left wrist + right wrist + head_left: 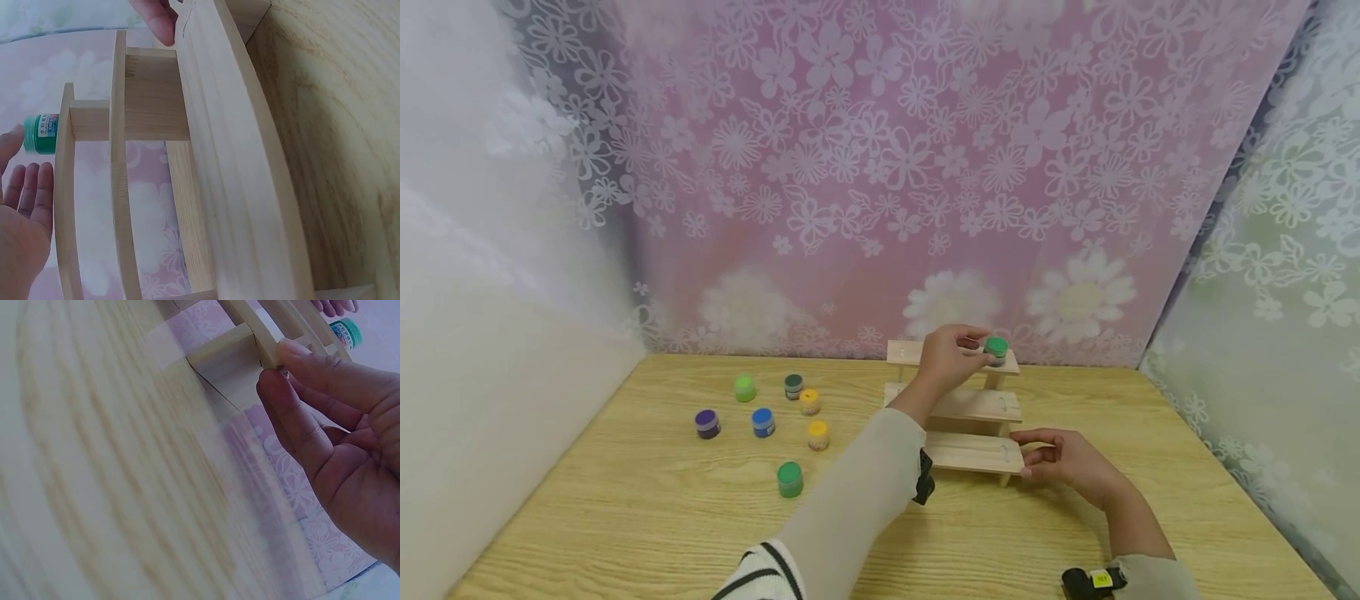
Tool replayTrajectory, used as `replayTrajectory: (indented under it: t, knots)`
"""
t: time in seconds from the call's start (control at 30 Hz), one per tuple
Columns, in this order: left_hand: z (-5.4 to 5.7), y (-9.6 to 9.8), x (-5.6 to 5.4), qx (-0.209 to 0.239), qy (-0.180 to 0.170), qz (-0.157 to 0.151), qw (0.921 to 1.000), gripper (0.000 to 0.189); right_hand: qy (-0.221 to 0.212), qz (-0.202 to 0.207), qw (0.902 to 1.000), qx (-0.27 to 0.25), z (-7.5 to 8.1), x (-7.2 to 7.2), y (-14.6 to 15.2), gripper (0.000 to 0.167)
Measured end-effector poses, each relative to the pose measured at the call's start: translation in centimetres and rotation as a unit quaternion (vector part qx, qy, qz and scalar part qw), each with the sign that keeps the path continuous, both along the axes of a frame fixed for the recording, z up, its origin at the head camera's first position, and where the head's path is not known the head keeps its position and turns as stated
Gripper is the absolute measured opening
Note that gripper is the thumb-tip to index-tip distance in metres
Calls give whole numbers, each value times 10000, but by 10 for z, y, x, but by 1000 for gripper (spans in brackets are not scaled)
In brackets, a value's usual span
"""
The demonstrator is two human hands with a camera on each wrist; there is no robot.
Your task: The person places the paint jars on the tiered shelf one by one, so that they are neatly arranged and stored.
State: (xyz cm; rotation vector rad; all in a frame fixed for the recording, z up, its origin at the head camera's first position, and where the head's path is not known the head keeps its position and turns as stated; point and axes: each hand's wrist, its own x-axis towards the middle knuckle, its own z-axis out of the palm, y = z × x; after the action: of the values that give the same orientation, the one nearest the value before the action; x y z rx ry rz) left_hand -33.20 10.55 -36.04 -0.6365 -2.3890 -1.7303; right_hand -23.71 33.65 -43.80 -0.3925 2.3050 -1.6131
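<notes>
A three-tier wooden display stand (973, 452) stands on the table, its boards rising like steps toward the back. At the right end of its top board sits a green-lidded paint jar (996, 350). My left hand (953, 358) is beside this jar, thumb close to the lid; in the left wrist view the other fingers (42, 194) are extended and apart from the jar. Whether the thumb touches it I cannot tell. My right hand (1071, 462) pinches the right end of the lowest board between thumb (297, 353) and fingers.
Left of the stand are several small paint jars: purple (707, 423), blue (763, 422), light green (745, 387), dark green (793, 386), two yellow (809, 402) and another green (789, 479). A floral curtain (850, 208) hangs behind the wooden table (647, 500).
</notes>
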Motion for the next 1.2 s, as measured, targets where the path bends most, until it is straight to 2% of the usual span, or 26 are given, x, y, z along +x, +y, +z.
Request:
replayTrajectory:
  t: [0.27, 0.47, 0.53, 0.8, 1.0, 1.2]
  knots:
    - [-7, -11, 8, 513, 507, -61, 9974, 28, -33, -44, 10000, -4, -3, -2, 3, 64]
    - [-12, -23, 12, 582, 1007, -112, 9932, 26, -29, -31, 10000, -18, -2, -1, 1, 64]
    - [-13, -27, 13, 630, 1066, -147, 9922, 27, -31, -34, 10000, -10, -1, -1, 1, 64]
    - [-12, -40, 22, 1058, 882, -592, 9887, 38, -22, -28, 10000, 67, 0, -1, 1, 65]
    - [-10, -51, 29, 860, 783, -969, 9885, 42, 15, -7, 10000, 67, 1, 0, 0, 65]
    - [-8, -61, 36, 569, 736, -1058, 9900, 42, 26, -32, 10000, 84, 0, 0, 0, 65]
